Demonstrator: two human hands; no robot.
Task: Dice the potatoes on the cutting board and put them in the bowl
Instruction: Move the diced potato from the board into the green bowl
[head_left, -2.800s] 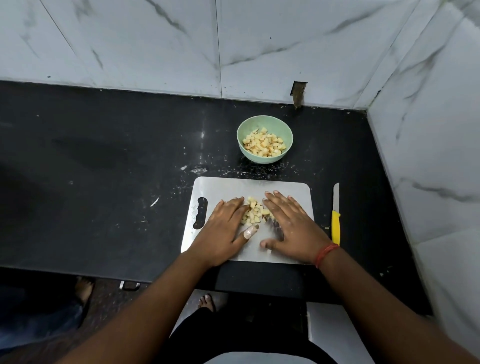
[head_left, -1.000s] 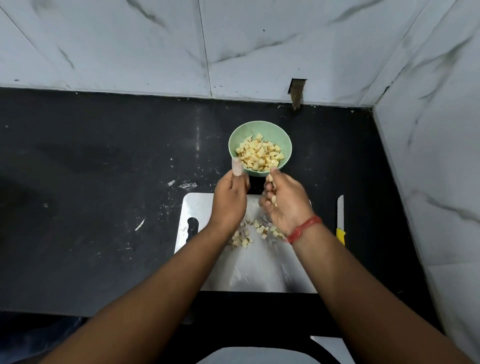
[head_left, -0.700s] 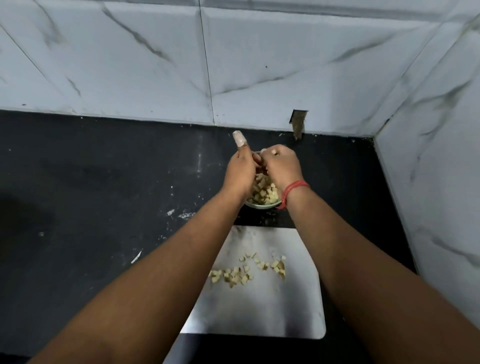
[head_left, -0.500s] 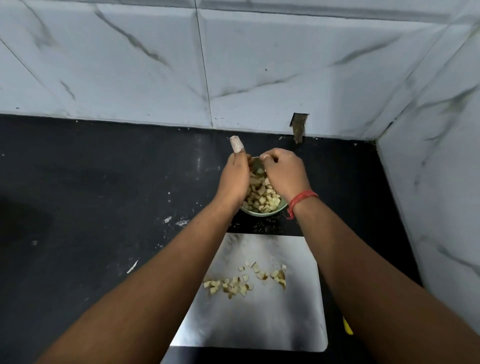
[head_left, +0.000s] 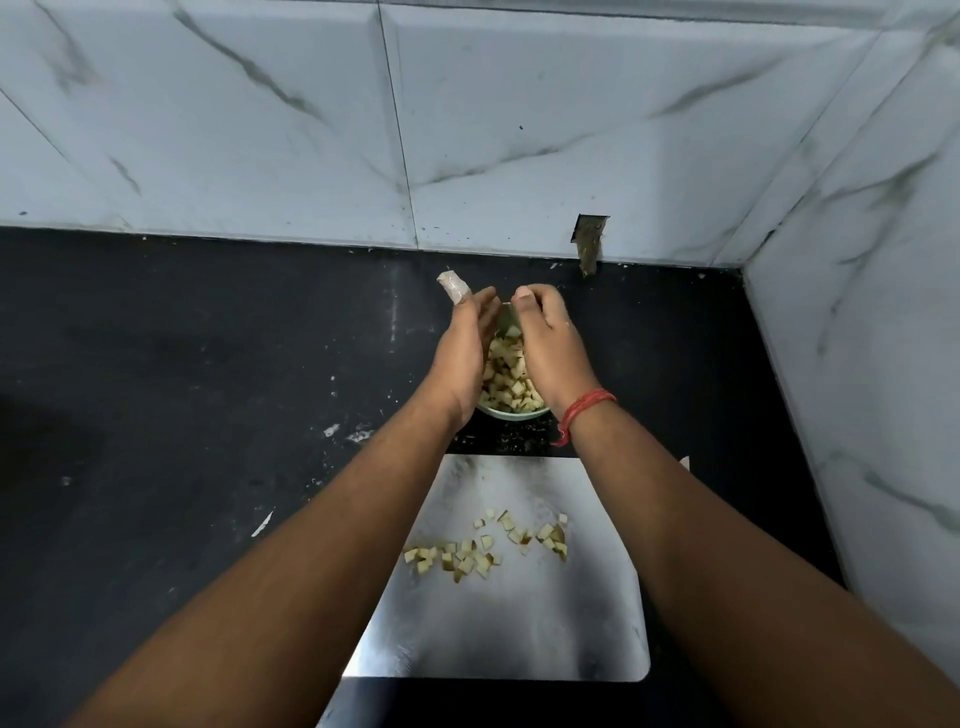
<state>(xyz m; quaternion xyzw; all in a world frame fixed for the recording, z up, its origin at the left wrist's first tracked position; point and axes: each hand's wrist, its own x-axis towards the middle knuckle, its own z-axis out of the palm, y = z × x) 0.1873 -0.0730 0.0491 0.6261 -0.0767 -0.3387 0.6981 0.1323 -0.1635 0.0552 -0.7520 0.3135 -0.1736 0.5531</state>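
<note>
Marble-tiled walls (head_left: 519, 119) fill the top & right side, meeting at a corner; a small dark notch (head_left: 589, 244) is cut in the back wall's bottom edge, just behind the bowl. Black counter (head_left: 182, 364) spans the view below the walls, w/ pale flecks and smears scattered left of the arms. Steel board (head_left: 519, 623) lies on the counter nearest the viewer, far edge just short of the bowl; its left side is hidden under the left forearm. Both forearms reach over the board toward the bowl. Left hand (head_left: 462, 353) is over the bowl's left side, palm facing inward, fingers fairly straight & relaxed, nothing seen gripped; one finger carries a pale wrap (head_left: 453, 286) at the tip, sticking up. Right hand (head_left: 548, 343) is over the bowl's right side, fingers curled downward toward the inside of the bowl; can't tell if it still pinches any pieces, as the fingertips are hidden from this angle. Red thread band (head_left: 582, 410) is around the right wrist. Green bowl (head_left: 514, 414) sits on the counter between board & back wall, mostly covered by the hands, only the near rim & a sliver of the far inner wall showing. Diced potato in the bowl (head_left: 506, 384) shows in the gap between the hands, heaped high. Loose dice on the board (head_left: 483, 551) lie in a thin scatter across its middle: a tighter cluster at left, sparser bits to the right.
</note>
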